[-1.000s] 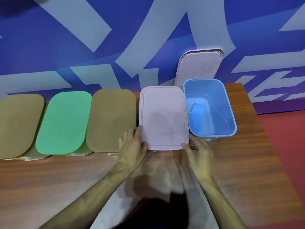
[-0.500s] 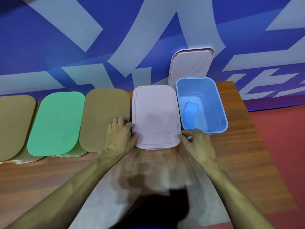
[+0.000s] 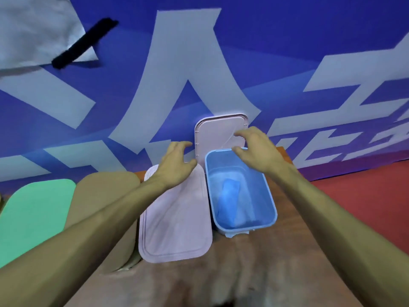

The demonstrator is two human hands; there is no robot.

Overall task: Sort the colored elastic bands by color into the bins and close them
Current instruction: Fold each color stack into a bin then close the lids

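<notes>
Head view puts both of my hands out over the far end of the tabletop (image 3: 254,273), reaching toward the loose lid (image 3: 219,131) that leans upright against the blue wall (image 3: 287,52) behind the open blue bin (image 3: 269,191). My left hand (image 3: 174,166) hovers above the far end of the shut pink bin (image 3: 174,218), its grip released, fingers spread and curled, holding nothing. I cannot tell whether it brushes the pink lid beneath it. My right hand (image 3: 256,149) is above the far rim of the blue bin, in front of the leaning lid, fingers hooked toward it. Its grip is released too, and whether the fingertips touch the lid I cannot tell.

Inside the blue bin a blue band (image 3: 229,200) lies along the floor. This bin has no lid on it. Just to its left, touching or nearly so, stands the pink bin with its lid pressed on. Left of that comes a tan-lidded bin (image 3: 99,196), partly hidden by my left forearm, then a green-lidded bin (image 3: 33,213) at the left edge. All stand in a row on the wooden tabletop. Red floor (image 3: 365,191) shows to the right of the tabletop. High on the wall at the upper left a pale sheet (image 3: 33,29) is fixed with a black strip (image 3: 84,43).
</notes>
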